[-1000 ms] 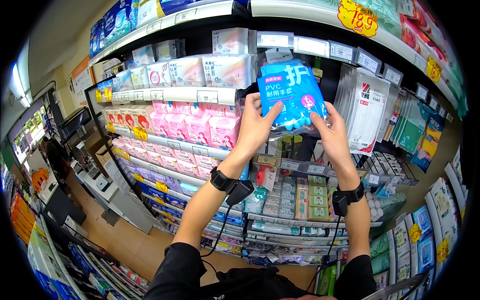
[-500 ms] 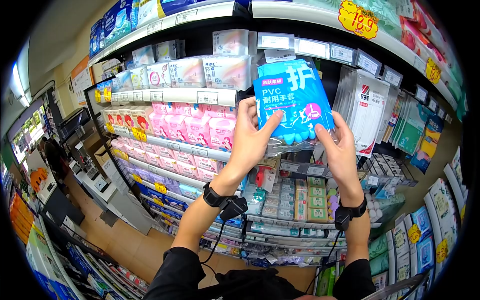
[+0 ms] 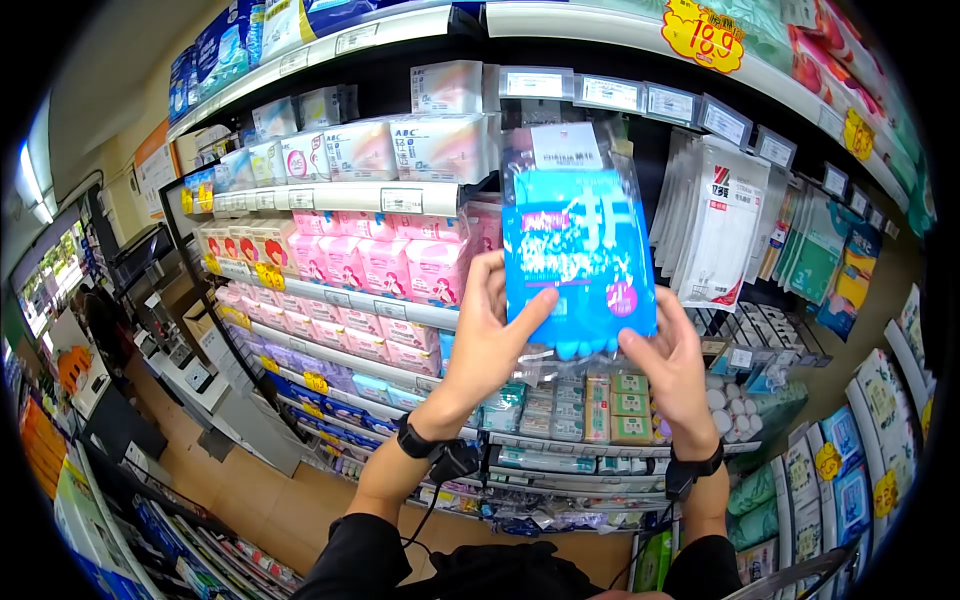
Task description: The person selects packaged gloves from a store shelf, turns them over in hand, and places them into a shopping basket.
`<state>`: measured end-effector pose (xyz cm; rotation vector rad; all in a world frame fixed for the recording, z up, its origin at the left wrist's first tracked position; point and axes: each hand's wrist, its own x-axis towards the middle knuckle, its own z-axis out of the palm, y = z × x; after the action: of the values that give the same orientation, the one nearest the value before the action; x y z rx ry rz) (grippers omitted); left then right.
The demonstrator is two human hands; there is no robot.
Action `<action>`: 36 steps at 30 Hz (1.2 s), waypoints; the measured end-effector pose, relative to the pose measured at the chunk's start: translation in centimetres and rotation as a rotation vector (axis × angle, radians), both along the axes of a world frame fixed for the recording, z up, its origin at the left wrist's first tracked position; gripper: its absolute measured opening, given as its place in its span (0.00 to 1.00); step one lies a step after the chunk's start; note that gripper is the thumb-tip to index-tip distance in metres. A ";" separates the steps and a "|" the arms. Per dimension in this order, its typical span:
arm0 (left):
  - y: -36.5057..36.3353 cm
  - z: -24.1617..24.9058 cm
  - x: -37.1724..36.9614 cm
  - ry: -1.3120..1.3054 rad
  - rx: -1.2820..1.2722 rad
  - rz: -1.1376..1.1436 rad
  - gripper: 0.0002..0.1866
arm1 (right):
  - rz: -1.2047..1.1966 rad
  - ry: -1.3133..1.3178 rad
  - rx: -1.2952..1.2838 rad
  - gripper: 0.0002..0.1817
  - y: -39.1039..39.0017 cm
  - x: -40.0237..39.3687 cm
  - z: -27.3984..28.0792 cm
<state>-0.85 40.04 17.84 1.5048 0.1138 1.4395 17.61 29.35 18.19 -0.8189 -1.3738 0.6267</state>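
A blue pack of PVC household gloves (image 3: 580, 255) in a clear plastic sleeve is held up in front of the shelf. My left hand (image 3: 495, 325) grips its lower left edge, thumb across the front and fingers behind. On the lower right corner, my right hand (image 3: 665, 350) pinches the pack the same way. A white header card (image 3: 565, 147) shows at the pack's top. Glare on the plastic hides part of the printing. Both wrists wear black straps with small devices and cables.
White hanging packs (image 3: 715, 220) are just right of the gloves. Pink packages (image 3: 385, 268) and white ABC packs (image 3: 437, 148) fill shelves on the left. Price tags (image 3: 610, 93) line the upper rail. A counter (image 3: 235, 400) stands farther left on the tiled floor.
The glove pack and both hands have lowered slightly in the view and the pack has tilted, so more of its header card shows and glare now covers the lettering.
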 end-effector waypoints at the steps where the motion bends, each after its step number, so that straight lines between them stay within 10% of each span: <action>1: -0.3 -0.7 -0.1 0.022 -0.043 -0.019 0.24 | -0.002 0.001 -0.001 0.25 -0.5 0.0 -0.8; 16: -6.7 -15.9 0.5 0.156 -0.409 -0.262 0.21 | -0.058 0.167 -0.326 0.20 -8.6 1.1 -15.0; 36: -22.4 -20.2 4.0 0.211 -0.663 -0.307 0.19 | -0.106 0.341 -0.416 0.15 -24.4 4.2 -19.5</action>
<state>3.18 17.64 -2.41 1.0567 0.4254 0.8701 21.86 4.97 -1.29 -1.0518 -0.8951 0.9390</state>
